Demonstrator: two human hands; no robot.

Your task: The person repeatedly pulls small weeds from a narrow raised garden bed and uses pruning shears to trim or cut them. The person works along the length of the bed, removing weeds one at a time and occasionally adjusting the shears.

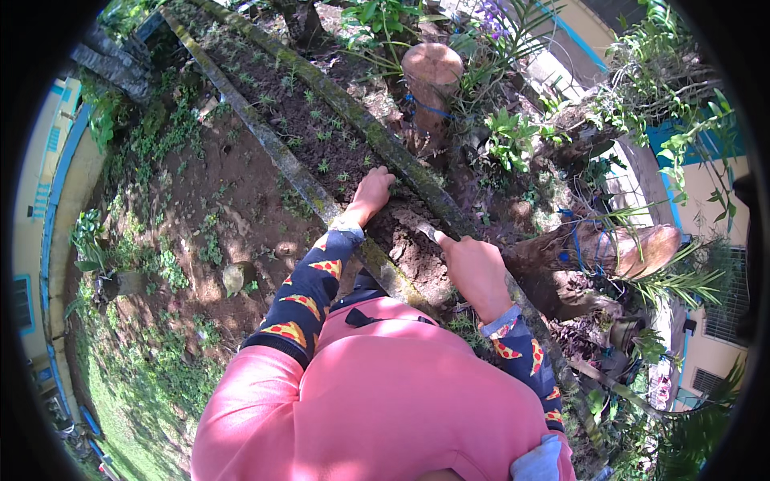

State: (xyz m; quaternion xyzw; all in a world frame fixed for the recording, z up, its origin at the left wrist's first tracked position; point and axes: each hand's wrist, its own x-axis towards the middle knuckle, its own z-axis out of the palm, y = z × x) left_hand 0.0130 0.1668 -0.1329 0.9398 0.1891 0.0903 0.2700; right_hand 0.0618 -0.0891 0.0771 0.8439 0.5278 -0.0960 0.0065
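Observation:
A narrow planting bed of dark soil (316, 144) with rows of small green seedlings (323, 165) runs between two mossy concrete edgings. My left hand (372, 191) reaches down to the soil beside the nearest seedlings, its fingers bent; whether it pinches something is hidden. In my right hand (475, 267) is the handle of a metal hand tool, perhaps a trowel (428, 230), its soil-covered end pointing into the bed. Loose, clumpy soil (412, 255) lies between my hands and below the tool.
Mossy concrete edgings (283, 159) flank the bed. Right of it stand a cut tree stump (432, 84) tied with blue cord and a leaning cut log (631, 249) with strap-leaved plants. A small stump (234, 279) stands in the bare ground at left.

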